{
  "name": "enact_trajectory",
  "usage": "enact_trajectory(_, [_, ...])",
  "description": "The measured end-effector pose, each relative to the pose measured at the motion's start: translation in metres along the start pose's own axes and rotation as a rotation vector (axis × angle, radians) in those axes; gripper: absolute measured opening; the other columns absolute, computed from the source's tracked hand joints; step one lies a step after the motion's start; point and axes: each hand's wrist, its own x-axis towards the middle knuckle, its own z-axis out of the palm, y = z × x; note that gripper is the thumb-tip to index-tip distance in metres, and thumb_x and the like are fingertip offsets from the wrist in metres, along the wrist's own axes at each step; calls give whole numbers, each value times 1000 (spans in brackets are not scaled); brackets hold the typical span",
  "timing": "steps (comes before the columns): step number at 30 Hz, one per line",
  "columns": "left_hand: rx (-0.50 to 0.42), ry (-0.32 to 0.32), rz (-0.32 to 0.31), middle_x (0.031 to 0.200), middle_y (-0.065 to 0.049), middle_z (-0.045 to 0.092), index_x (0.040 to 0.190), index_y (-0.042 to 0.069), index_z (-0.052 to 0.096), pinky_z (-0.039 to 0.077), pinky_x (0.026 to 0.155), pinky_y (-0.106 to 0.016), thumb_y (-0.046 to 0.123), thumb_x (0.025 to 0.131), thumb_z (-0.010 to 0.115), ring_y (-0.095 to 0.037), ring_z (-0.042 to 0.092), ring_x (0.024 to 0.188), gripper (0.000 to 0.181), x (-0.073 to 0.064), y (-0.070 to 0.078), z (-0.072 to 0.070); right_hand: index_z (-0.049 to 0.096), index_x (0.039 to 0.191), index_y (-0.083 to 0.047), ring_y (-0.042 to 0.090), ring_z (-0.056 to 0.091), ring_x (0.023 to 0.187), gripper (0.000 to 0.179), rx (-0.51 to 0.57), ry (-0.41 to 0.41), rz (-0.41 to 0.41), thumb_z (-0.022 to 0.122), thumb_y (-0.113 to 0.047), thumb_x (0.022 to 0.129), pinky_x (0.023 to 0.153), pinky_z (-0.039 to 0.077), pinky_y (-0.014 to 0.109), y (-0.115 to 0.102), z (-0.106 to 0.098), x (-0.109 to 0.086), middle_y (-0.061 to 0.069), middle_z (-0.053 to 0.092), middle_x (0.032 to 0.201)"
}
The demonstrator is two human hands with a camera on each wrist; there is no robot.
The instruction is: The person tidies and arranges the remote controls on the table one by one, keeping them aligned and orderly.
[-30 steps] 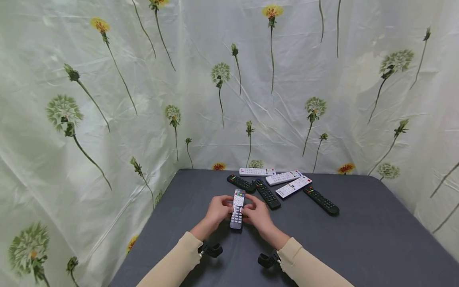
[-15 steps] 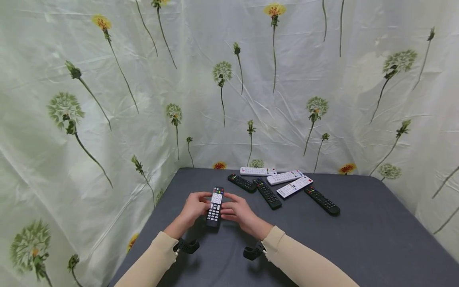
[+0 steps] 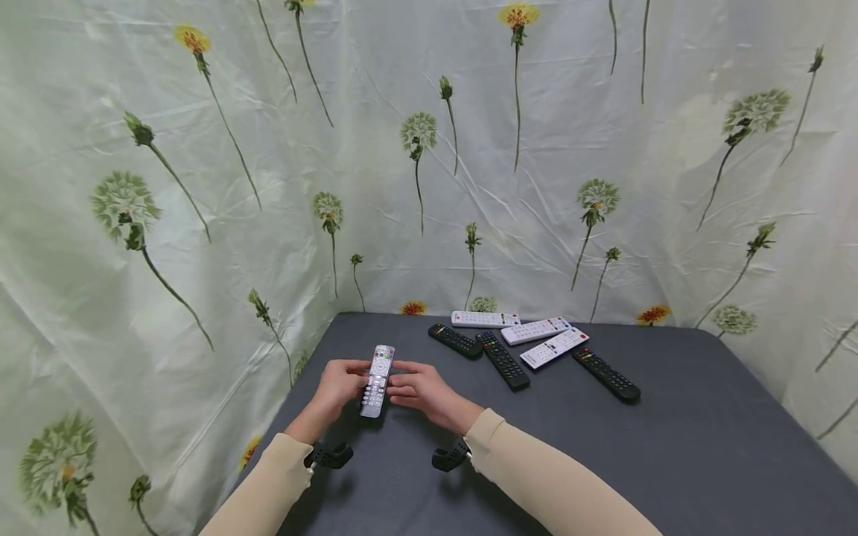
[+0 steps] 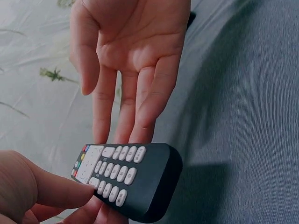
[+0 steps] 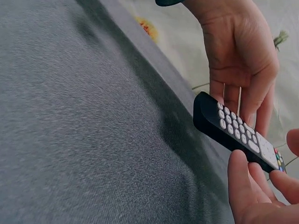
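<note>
My left hand [image 3: 335, 387] grips a black remote control [image 3: 377, 381] with white buttons and a few coloured ones. Its thumb lies on the button face at the edge, and the fingers pass underneath, as the left wrist view shows. The remote is tilted above the dark table, with a shadow below it. My right hand [image 3: 424, 391] is at the remote's right side. In the right wrist view its fingertips [image 5: 238, 161] reach the remote's long edge, fingers mostly straight. The right thumb [image 4: 88, 70] stands away from the remote in the left wrist view.
Toward the back of the dark grey table [image 3: 670, 447] lie a white remote [image 3: 485, 319], two more white remotes [image 3: 555, 348] side by side, and black remotes [image 3: 503, 361], one farther right [image 3: 606, 374]. A flowered curtain [image 3: 375, 149] hangs behind and at the left.
Both hands have moved left with the remote, away from the other remotes. The right thumb, over the remote's face earlier, has come off it.
</note>
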Motion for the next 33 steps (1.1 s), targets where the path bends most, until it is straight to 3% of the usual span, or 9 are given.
enact_trajectory(12, [66,-12,-47,104,-20,69,120,-9,69,59,66,-34,-9,88,61,-19,66,79,33,11,-23,-1,36,152,4,44,57,123,55,10,-32,92,53,-3,100,100,49,48,14,-2,15,24,58,129])
enact_trajectory(20, [181,-13,-62,107,-20,68,109,-7,74,56,63,-32,-7,88,63,-21,63,80,25,16,-25,0,34,149,12,45,56,124,56,-8,-66,104,53,-2,98,97,51,46,16,-4,19,28,59,129])
enact_trajectory(25, [172,-21,-72,101,-18,68,107,-8,74,56,62,-31,-8,86,62,-19,62,76,24,16,-26,-1,32,149,14,44,57,122,58,-16,-80,117,54,-1,97,100,49,49,17,-5,22,26,59,127])
enact_trajectory(33, [121,-29,-93,107,-21,66,111,-9,72,57,65,-33,-7,90,59,-20,63,81,25,16,-26,-2,35,148,13,43,57,123,56,-16,-83,115,55,-3,97,96,52,46,17,-7,23,23,61,124])
